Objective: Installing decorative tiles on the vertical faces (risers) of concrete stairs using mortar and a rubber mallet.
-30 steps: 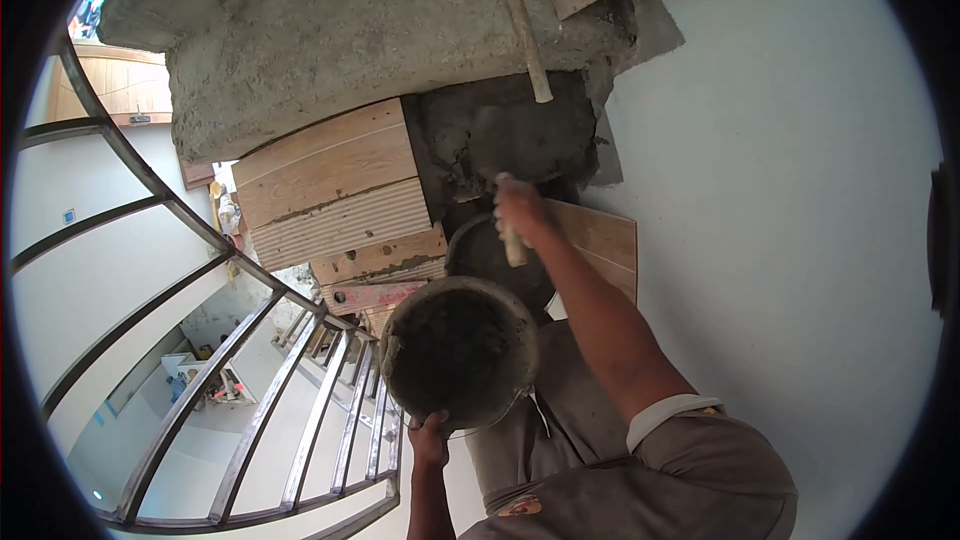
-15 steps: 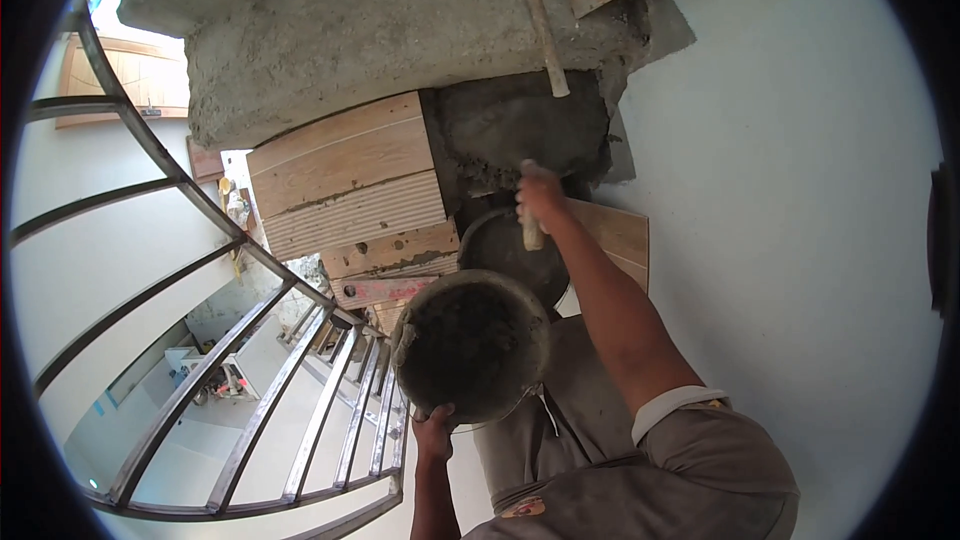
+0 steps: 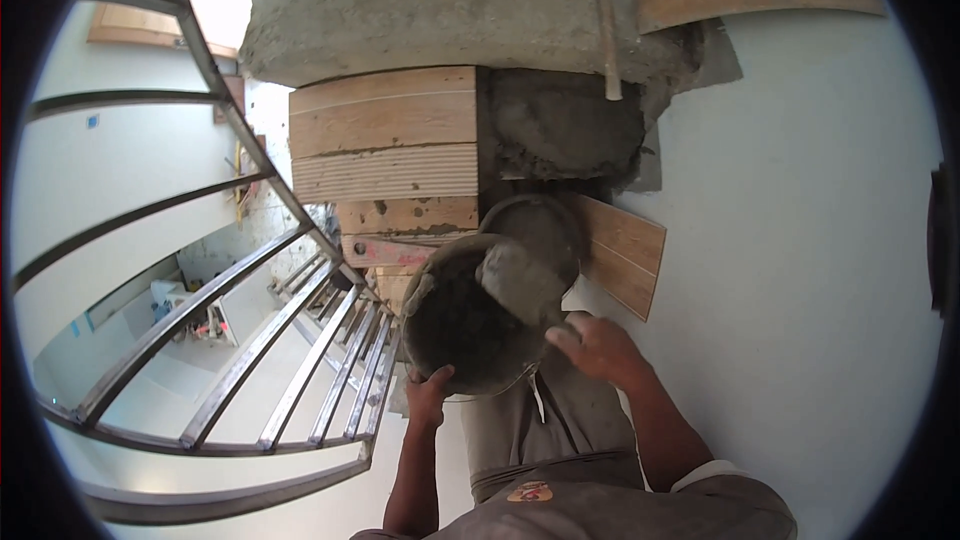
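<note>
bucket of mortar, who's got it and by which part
The left hand grips the bucket at its near rim. The right hand holds a trowel by its handle, blade inside the bucket.

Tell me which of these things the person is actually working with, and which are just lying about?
In use: mortar bucket, gripped at its rim by the left hand; trowel loaded with mortar, in the right hand; wet mortar bed on the step.

Lying about: long-handled tool, wood-look tile against the wall, metal railing.

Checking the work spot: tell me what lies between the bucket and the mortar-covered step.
In the head view, a second round pan sits between the bucket and the mortar-covered step.
</note>
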Motion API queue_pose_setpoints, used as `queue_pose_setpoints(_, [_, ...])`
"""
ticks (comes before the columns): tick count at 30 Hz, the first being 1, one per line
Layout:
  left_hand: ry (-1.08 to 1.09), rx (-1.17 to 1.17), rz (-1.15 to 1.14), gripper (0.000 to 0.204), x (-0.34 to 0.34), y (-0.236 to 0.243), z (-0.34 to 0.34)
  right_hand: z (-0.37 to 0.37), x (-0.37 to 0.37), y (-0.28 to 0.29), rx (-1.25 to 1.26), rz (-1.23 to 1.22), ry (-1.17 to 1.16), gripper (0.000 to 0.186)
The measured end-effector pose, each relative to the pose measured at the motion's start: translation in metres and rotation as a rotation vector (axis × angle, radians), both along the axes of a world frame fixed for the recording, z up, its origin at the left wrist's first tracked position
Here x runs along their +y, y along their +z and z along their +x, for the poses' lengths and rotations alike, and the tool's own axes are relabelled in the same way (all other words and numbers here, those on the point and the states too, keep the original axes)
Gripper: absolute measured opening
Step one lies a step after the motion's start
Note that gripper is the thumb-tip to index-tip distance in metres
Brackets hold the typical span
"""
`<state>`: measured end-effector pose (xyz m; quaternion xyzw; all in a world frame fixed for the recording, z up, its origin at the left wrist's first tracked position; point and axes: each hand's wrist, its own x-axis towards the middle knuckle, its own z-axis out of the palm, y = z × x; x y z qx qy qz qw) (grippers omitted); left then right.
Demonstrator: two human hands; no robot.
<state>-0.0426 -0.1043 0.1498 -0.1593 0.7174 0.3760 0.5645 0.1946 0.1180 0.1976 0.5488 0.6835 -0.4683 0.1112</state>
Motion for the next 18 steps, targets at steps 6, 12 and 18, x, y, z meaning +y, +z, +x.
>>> queue_pose_setpoints(6, [-0.064, 0.098, -0.071, 0.033, -0.016, -0.014, 0.001, -0.028, -0.024, -0.041, -0.007, -0.06, 0.185, 0.045])
queue_pose_setpoints(12, [0.042, 0.084, -0.073, 0.04, -0.034, 0.039, -0.011, 0.071, -0.026, -0.154, -0.038, -0.237, -0.591, 0.037])
queue_pose_setpoints(18, [0.215, 0.18, -0.07, 0.038, -0.077, 0.084, -0.007, 0.078, -0.107, -0.288, -0.261, -0.444, -1.14, 0.064])
